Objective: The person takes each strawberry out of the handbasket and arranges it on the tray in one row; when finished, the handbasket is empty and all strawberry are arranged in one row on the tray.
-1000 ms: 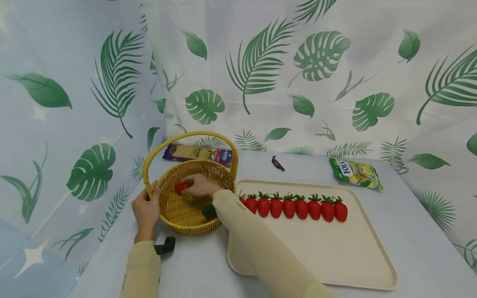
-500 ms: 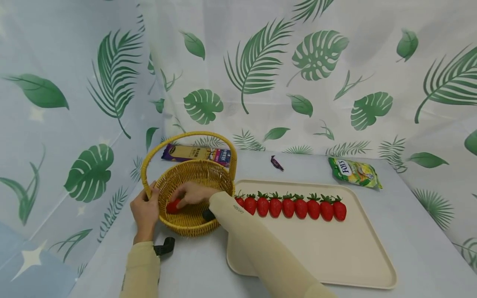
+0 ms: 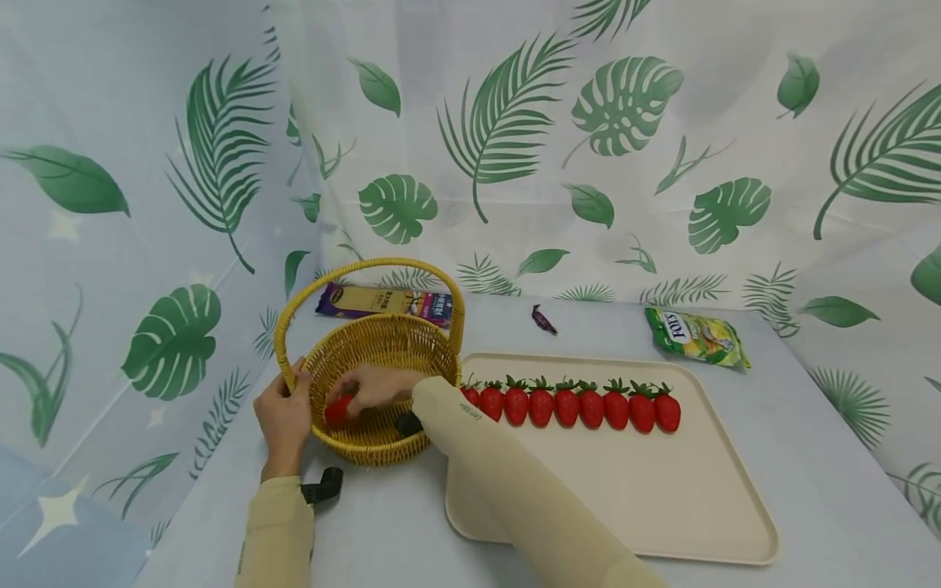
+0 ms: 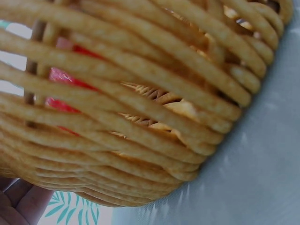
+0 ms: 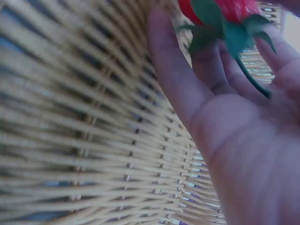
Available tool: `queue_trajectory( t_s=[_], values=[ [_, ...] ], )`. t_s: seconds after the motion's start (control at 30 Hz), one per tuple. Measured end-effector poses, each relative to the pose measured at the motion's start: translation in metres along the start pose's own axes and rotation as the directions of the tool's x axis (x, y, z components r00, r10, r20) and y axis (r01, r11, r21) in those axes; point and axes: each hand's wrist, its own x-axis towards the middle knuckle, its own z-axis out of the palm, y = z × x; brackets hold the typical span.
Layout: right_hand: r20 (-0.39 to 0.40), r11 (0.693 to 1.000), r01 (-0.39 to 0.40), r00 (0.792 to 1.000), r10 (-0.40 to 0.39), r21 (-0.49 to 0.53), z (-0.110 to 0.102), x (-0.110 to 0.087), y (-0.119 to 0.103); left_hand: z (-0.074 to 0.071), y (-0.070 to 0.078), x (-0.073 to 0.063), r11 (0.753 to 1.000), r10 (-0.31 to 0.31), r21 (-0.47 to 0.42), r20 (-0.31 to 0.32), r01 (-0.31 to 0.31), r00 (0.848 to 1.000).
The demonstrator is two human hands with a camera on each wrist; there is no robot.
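A yellow wicker basket with a tall arched handle stands at the left of the table. My left hand grips its left rim by the foot of the handle. Inside the basket, my right hand holds a red strawberry low against the left wall. The right wrist view shows the strawberry's green leaves and stem between the fingers. Through the weave in the left wrist view, red patches of the strawberry show. To the right, several strawberries lie in a row on a beige tray.
Behind the basket lies a purple and tan snack packet. A small dark wrapped candy sits on the table behind the tray, and a green candy bag is at the back right. Leaf-printed cloth walls the back and left.
My right hand has lowered the strawberry down and left inside the basket, close to the left wall. The left hand keeps its grip on the rim.
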Motion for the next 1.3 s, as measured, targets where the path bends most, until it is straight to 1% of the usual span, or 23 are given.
queue_trajectory(
  t_s=[0.13, 0.23, 0.37, 0.53, 0.6, 0.7, 0.83, 0.9, 1.03, 1.1, 1.13, 1.17, 1.23, 1.3],
  values=[
    [-0.076, 0.998, 0.025, 0.997, -0.021, 0.056, -0.005, -0.006, -0.002, 0.001, 0.001, -0.001, 1.000, 0.013, 0.015, 0.000, -0.013, 1.000],
    [-0.130, 0.994, 0.053, 0.991, -0.040, 0.097, -0.009, -0.011, -0.006, 0.000, 0.001, -0.001, 1.000, 0.008, 0.018, 0.009, -0.008, 1.000],
    [-0.178, 0.986, 0.087, 0.982, -0.062, 0.140, -0.012, -0.019, -0.013, -0.002, -0.002, -0.001, 0.999, 0.001, 0.033, 0.022, -0.002, 1.000],
    [-0.196, 0.988, 0.094, 0.978, -0.069, 0.125, -0.013, -0.031, -0.018, -0.004, -0.003, -0.002, 0.999, -0.004, 0.033, 0.019, 0.003, 1.000],
    [-0.205, 0.991, 0.098, 0.976, -0.077, 0.094, -0.013, -0.037, -0.021, -0.004, -0.002, -0.003, 0.999, -0.019, 0.026, 0.021, 0.018, 1.000],
    [-0.239, 0.993, 0.093, 0.968, -0.072, 0.077, -0.014, -0.049, -0.024, -0.004, -0.001, -0.004, 0.998, -0.039, 0.047, 0.019, 0.038, 0.999],
    [-0.299, 0.989, 0.094, 0.953, -0.055, 0.117, -0.017, -0.067, -0.025, -0.004, 0.001, -0.005, 0.996, -0.046, 0.075, 0.024, 0.045, 0.999],
    [-0.329, 0.989, 0.099, 0.943, -0.057, 0.112, -0.018, -0.077, -0.024, -0.003, 0.002, -0.005, 0.996, -0.042, 0.082, 0.024, 0.039, 0.999],
    [-0.392, 0.994, 0.085, 0.919, -0.050, 0.073, -0.021, -0.097, -0.019, -0.003, 0.004, -0.005, 0.997, -0.038, 0.063, 0.020, 0.037, 0.999],
    [-0.423, 0.994, 0.074, 0.906, -0.033, 0.081, -0.021, -0.107, -0.016, -0.003, 0.004, -0.005, 0.998, -0.035, 0.056, 0.018, 0.034, 0.999],
    [-0.440, 0.993, 0.071, 0.897, -0.023, 0.092, -0.021, -0.111, -0.014, -0.003, 0.004, -0.005, 0.998, -0.036, 0.055, 0.017, 0.035, 0.999],
    [-0.454, 0.989, 0.077, 0.891, -0.012, 0.125, -0.021, -0.116, -0.011, -0.003, 0.004, -0.005, 0.998, -0.037, 0.055, 0.017, 0.036, 0.999],
    [-0.484, 0.975, 0.099, 0.875, 0.010, 0.199, -0.021, -0.124, -0.006, -0.003, 0.004, -0.005, 0.998, -0.038, 0.055, 0.018, 0.037, 0.999],
    [-0.518, 0.960, 0.120, 0.855, 0.030, 0.254, -0.022, -0.133, -0.001, -0.002, 0.004, -0.005, 0.998, -0.037, 0.052, 0.018, 0.036, 0.999]
  ],
)
